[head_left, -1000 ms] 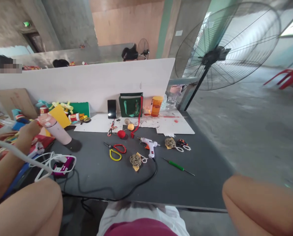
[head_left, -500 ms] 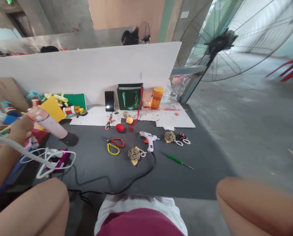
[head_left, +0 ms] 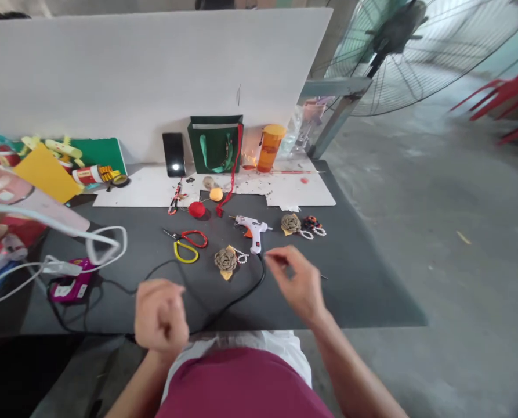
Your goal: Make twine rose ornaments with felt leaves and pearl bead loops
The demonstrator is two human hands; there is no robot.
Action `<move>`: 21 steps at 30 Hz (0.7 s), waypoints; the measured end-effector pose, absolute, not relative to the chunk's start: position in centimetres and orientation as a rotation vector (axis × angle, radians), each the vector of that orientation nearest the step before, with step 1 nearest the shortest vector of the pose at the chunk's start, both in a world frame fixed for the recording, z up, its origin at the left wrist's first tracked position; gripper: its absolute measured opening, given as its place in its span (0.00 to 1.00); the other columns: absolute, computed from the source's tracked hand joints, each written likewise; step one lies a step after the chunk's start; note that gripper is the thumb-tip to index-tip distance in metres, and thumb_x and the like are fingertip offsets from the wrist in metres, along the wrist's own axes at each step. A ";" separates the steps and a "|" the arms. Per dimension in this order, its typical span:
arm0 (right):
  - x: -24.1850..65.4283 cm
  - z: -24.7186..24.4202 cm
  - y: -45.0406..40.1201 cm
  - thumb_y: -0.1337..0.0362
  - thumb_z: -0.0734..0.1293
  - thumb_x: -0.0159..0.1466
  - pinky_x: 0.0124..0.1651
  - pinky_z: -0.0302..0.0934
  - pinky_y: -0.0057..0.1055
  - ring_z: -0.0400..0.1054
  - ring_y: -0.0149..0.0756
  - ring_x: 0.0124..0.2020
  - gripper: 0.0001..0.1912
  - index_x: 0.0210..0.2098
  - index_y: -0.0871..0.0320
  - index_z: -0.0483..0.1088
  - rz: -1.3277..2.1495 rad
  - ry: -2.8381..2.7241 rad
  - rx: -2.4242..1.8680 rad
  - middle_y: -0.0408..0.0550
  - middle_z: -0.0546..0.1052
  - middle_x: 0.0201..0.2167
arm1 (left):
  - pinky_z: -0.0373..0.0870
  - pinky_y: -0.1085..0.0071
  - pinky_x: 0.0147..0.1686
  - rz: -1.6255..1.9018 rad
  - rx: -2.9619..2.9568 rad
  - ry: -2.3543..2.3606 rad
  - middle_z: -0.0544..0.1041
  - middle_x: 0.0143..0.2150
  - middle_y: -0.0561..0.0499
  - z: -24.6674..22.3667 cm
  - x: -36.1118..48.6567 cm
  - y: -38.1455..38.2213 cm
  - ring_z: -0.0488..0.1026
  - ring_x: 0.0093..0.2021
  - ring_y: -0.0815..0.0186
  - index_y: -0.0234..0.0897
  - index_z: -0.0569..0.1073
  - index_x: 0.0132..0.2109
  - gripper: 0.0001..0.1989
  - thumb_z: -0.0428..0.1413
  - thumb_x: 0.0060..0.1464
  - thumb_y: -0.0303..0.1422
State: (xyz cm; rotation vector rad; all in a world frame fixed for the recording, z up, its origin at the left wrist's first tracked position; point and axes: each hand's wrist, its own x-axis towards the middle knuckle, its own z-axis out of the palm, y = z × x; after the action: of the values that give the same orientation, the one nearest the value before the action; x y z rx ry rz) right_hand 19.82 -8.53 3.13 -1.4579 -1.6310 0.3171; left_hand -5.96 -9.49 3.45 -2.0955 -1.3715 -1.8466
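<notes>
My left hand (head_left: 160,316) is curled into a fist above the table's front edge. Any object inside it is hidden. To the right, my right hand (head_left: 297,284) hovers with thumb and fingertips drawn together in a pinch, and I cannot make out anything in it. Just beyond its fingertips lies a white hot glue gun (head_left: 252,227) with a black cord. Only the thin tip of a tool (head_left: 324,277) shows beyond this hand. Between the hands sits a grey-brown fabric flower (head_left: 225,261) with a pearl loop. Scissors (head_left: 185,247) with red and yellow handles lie further left.
A second fabric flower (head_left: 290,223) and a dark beaded piece (head_left: 312,223) lie at right. Behind stand a phone (head_left: 174,154), green gift bag (head_left: 215,145) and orange cup (head_left: 271,148). A pink bottle (head_left: 36,200) and white cable (head_left: 106,244) are at left; a fan (head_left: 398,29) stands right.
Both my hands have come into view over the table's front. The view has tilted down and closer. The co-worker's arm by the pink bottle has mostly left the frame at the left.
</notes>
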 end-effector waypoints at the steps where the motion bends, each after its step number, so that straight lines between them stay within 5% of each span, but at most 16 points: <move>1: 19.1 2.2 -8.2 0.65 0.63 0.66 0.35 0.62 0.34 0.68 0.37 0.31 0.06 0.34 0.55 0.71 0.301 -1.718 -1.465 0.46 0.75 0.29 | 0.71 0.67 0.34 -1.799 -2.158 -1.243 0.74 0.33 0.50 3.0 -5.2 -9.4 0.72 0.33 0.65 0.39 0.73 0.41 0.07 0.53 0.56 0.25; 4: 17.3 -0.5 -7.4 0.67 0.64 0.65 0.38 0.58 0.38 0.66 0.42 0.34 0.04 0.35 0.56 0.71 0.185 -1.962 -1.557 0.49 0.75 0.31 | 0.72 0.68 0.35 -1.537 -2.441 -1.286 0.74 0.36 0.49 1.5 -2.9 -8.1 0.72 0.35 0.65 0.41 0.72 0.46 0.13 0.52 0.56 0.22; 7: 16.2 -2.0 -7.0 0.67 0.65 0.64 0.38 0.55 0.39 0.65 0.45 0.36 0.02 0.35 0.57 0.71 0.069 -2.098 -1.696 0.51 0.74 0.33 | 0.71 0.63 0.44 -1.096 -2.561 -1.828 0.73 0.44 0.44 0.1 -1.4 -5.7 0.72 0.45 0.60 0.40 0.69 0.52 0.13 0.50 0.61 0.31; 11: 16.0 -2.4 -6.6 0.69 0.63 0.65 0.37 0.53 0.38 0.63 0.45 0.35 0.06 0.31 0.57 0.68 0.038 -2.148 -1.772 0.51 0.73 0.32 | 0.70 0.61 0.46 -0.683 -2.702 -1.999 0.72 0.44 0.44 -1.2 -0.7 -3.4 0.70 0.48 0.56 0.37 0.71 0.49 0.14 0.49 0.62 0.38; 21: 17.7 -2.2 -6.0 0.64 0.60 0.66 0.36 0.60 0.31 0.69 0.37 0.31 0.06 0.32 0.55 0.64 0.684 -1.466 -1.548 0.45 0.75 0.28 | 0.68 0.60 0.46 -0.533 -2.924 -2.132 0.74 0.40 0.48 -0.4 -2.8 -3.5 0.71 0.45 0.57 0.38 0.71 0.39 0.06 0.56 0.55 0.35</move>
State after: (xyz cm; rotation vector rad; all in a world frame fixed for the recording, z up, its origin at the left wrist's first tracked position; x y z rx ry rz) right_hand 17.67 -6.03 -2.25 -1.5476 -1.4662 0.6843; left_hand -2.83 -3.46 -0.43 -2.9241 -2.1323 -0.5332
